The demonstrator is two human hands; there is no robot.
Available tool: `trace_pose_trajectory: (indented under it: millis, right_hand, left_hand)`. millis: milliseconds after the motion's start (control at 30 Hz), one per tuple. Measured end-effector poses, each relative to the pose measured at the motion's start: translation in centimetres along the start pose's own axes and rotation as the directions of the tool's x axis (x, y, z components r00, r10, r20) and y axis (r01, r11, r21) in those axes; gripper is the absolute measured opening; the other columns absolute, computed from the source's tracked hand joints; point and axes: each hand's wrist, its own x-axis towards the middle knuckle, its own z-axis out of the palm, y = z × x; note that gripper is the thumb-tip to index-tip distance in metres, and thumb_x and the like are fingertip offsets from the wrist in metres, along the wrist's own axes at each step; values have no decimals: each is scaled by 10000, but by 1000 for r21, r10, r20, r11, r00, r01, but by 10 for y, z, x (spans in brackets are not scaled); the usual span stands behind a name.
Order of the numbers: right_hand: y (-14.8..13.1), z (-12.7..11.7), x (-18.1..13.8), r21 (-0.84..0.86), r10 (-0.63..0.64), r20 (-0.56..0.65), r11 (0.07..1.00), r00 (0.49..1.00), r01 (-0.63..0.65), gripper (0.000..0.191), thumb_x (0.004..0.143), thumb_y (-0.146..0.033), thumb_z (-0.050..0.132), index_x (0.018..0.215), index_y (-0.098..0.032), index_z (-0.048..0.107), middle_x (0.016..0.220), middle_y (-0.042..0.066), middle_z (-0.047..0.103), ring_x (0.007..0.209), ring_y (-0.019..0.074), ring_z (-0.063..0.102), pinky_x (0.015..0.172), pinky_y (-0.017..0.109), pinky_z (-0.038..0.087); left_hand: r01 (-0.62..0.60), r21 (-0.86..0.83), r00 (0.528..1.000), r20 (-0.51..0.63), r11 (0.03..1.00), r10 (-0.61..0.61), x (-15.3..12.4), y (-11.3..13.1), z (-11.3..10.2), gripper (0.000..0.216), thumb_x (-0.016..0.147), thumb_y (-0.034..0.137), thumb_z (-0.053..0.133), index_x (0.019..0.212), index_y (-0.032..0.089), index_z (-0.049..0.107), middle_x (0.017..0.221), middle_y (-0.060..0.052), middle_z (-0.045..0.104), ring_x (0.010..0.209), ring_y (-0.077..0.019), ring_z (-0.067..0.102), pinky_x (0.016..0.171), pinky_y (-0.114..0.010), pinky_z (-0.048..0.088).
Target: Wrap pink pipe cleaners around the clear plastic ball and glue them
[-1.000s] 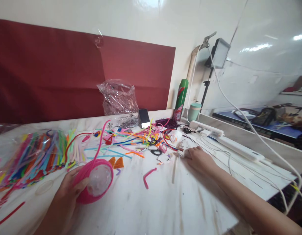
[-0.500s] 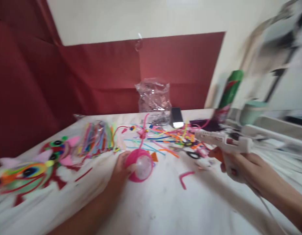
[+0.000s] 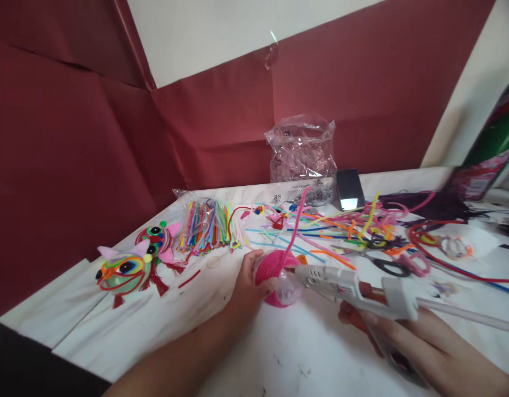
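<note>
My left hand is closed around a clear plastic ball. Coils of pink pipe cleaner cover part of the ball, and a loose end sticks up from it. A white glue gun is in my right hand, fingers wrapped round its handle near the orange trigger. Its nozzle points left and meets or nearly meets the ball at the edge of the coils; I cannot tell if they touch. A translucent glue stick juts from the gun's back.
Two decorated animal-like balls with tassels stand at the left. Behind lie a bag of colourful pipe cleaners, scattered pipe cleaners, black-handled scissors, a dark box and a clear plastic bag.
The glue gun has come left, from well apart on the right to right beside the pink-wrapped ball. The camera view has turned left and tilted.
</note>
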Motion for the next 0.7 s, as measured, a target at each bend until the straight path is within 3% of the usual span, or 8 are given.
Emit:
trace_pose_trajectory:
  millis: [200, 467, 700]
  right_hand:
    - [18, 1, -11, -36, 59, -3, 998, 998, -59, 482, 819, -622, 387, 779, -325, 765, 821, 48, 769, 748, 271, 726, 716, 359, 586]
    - [16, 2, -12, -37, 8, 3, 999, 1000, -8, 452, 832, -591, 401, 790, -324, 764, 833, 43, 771, 763, 273, 727, 711, 345, 589]
    - [19, 5, -15, -92, -30, -1, 995, 1000, 30, 472, 846, -586, 381, 810, -305, 759, 845, 60, 769, 760, 279, 729, 765, 385, 562]
  left_hand:
    - [-10, 11, 1000, 21, 1000, 10, 1, -4, 0, 567, 607, 213, 701, 1116, 225, 452, 1089, -42, 575, 935, -206, 567, 817, -326, 444]
    - [-23, 23, 1000, 12, 999, 23, 1, -5, 1, 624, 569, 305, 755, 1112, 215, 461, 1114, -69, 563, 976, -239, 560, 829, -345, 438]
    - [-23, 19, 1000, 21, 1000, 22, -1, -2, 2, 586, 592, 264, 730, 1107, 215, 454, 1070, -54, 573, 903, -213, 570, 788, -332, 447]
